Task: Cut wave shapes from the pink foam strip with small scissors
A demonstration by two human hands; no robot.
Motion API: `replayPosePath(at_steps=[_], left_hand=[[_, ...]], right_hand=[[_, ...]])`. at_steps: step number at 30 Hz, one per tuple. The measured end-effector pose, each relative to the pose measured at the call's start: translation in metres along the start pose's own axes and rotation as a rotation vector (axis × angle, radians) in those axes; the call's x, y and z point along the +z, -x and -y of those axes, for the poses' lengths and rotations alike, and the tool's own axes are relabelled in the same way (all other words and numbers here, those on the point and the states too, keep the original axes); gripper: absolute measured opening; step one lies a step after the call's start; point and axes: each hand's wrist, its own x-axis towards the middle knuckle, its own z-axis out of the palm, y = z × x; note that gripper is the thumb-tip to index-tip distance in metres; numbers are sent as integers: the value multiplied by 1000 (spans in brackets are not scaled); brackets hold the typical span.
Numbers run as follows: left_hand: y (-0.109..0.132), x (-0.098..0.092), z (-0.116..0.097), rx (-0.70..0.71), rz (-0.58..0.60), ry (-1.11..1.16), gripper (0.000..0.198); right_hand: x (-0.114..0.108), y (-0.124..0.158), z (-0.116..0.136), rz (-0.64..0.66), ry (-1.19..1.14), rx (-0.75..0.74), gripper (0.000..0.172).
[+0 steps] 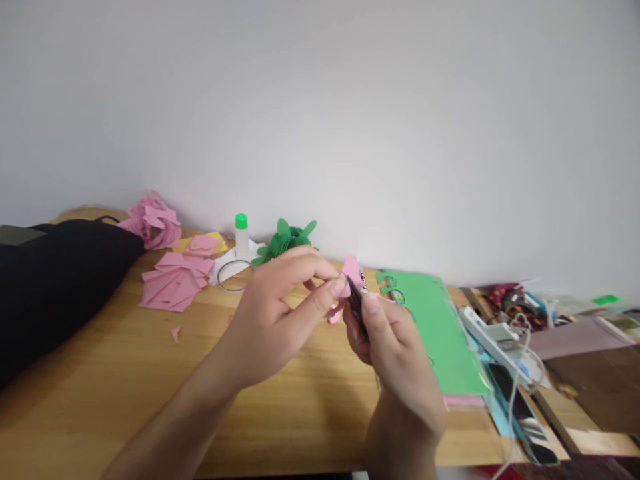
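Note:
My left hand (280, 313) pinches a small piece of pink paper (353, 270) between thumb and fingertips above the wooden table. In my right hand (395, 353), the thumb and fingers close round a dark, pointed tool (357, 303). Its tip meets the paper beside my left fingertips; the fingers cover most of the tool, and I cannot make out its kind. Behind my left hand stands a green folded-paper piece (287, 240) with leaf-like flaps. Just beyond my right hand lies a green sheet (440, 333) with cut-outs along its left side.
To the left are pink folded papers (177, 283), a pink paper ball (153, 223), a glue stick (242, 237), a ring (220, 280) and a black cloth item (60, 287). A power strip (493, 340), white cable (513, 400) and phone (523, 417) lie right. The wall (320, 133) rises behind.

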Motion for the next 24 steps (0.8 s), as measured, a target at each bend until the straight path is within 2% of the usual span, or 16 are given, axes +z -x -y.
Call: replayPosePath(at_steps=[10, 24], left_hand=[[0, 1, 1, -27, 10, 38, 22], [1, -2, 1, -38, 48, 94, 23]], right_hand=[[0, 0, -2, -1, -24, 33, 47], [-2, -1, 2, 20, 58, 30, 49]])
